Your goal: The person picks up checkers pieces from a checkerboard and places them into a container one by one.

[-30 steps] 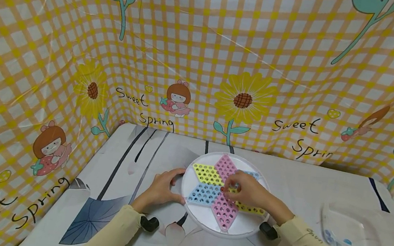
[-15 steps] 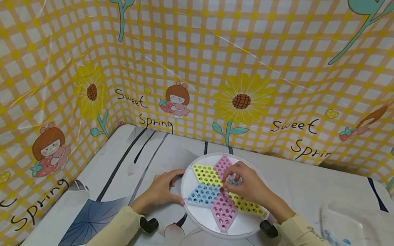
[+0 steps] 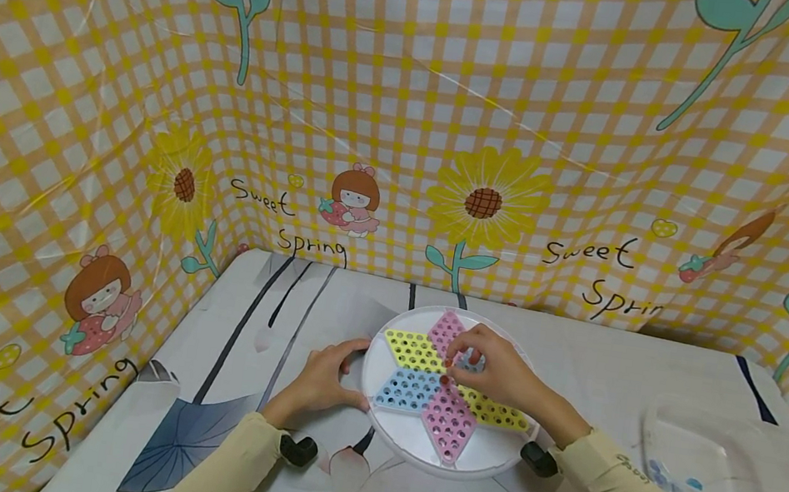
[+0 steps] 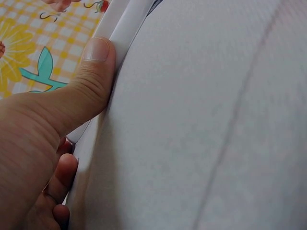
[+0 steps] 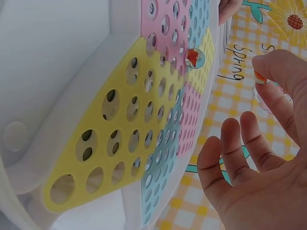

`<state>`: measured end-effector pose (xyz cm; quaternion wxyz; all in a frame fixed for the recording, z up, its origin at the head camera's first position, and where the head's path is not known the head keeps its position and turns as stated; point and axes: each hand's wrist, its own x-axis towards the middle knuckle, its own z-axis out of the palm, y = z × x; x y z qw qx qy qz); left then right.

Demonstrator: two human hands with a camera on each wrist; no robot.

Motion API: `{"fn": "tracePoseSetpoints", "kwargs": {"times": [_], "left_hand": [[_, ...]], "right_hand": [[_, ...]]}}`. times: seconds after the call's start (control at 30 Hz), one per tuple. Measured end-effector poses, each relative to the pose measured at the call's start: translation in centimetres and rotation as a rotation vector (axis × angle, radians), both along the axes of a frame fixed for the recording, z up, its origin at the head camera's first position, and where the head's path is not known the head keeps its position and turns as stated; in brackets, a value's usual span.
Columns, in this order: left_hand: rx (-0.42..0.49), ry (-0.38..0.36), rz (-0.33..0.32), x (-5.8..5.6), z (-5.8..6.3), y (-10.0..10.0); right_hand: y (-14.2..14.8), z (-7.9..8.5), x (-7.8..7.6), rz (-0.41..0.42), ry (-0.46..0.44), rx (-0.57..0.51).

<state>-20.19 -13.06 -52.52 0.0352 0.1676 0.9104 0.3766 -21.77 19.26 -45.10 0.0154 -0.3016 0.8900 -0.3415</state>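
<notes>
A round white Chinese checkers board (image 3: 389,432) with a pink, yellow and blue star of holes lies on the table. At its left side my left hand (image 3: 321,379) holds the rim, with the thumb (image 4: 98,62) along the edge in the left wrist view. Over the star's centre, my right hand (image 3: 498,371) pinches a small clear marble (image 5: 260,77) with orange inside between thumb and index finger; the other fingers are spread loosely. Another clear marble (image 5: 195,58), red-orange inside, sits in a hole near the middle. My right hand covers part of the star's upper right in the head view.
A clear plastic tray (image 3: 714,446) holding several blue-tinted marbles (image 3: 694,483) stands to the right, beyond my right forearm. A yellow checked cloth (image 3: 414,106) hangs round the back and left of the table. Black camera mounts sit on both wrists.
My right hand has lifted slightly from the star's centre, uncovering the seated marble and more of the lower yellow point. The left hand keeps its place at the rim.
</notes>
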Motion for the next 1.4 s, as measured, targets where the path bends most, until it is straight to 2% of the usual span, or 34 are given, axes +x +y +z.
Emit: {"fn": "tracePoseSetpoints", "kwargs": {"times": [0.37, 0.6, 0.9, 1.2, 1.4], "left_hand": [[-0.003, 0.009, -0.011, -0.1, -0.1, 0.0], [-0.007, 0.008, -0.013, -0.1, 0.0, 0.0], [-0.012, 0.014, -0.018, -0.2, -0.2, -0.2], [-0.013, 0.017, -0.014, -0.1, -0.1, -0.2], [-0.016, 0.025, -0.017, -0.1, -0.2, -0.1]], "right_hand": [[1.1, 0.3, 0.4, -0.011, -0.017, -0.006], [3.5, 0.4, 0.8, 0.004, 0.051, -0.036], [7.6, 1.5, 2.2, -0.103, 0.072, 0.036], [12.4, 1.9, 3.9, -0.194, 0.209, 0.049], [15.2, 2.0, 4.9, -0.262, 0.239, 0.056]]}}
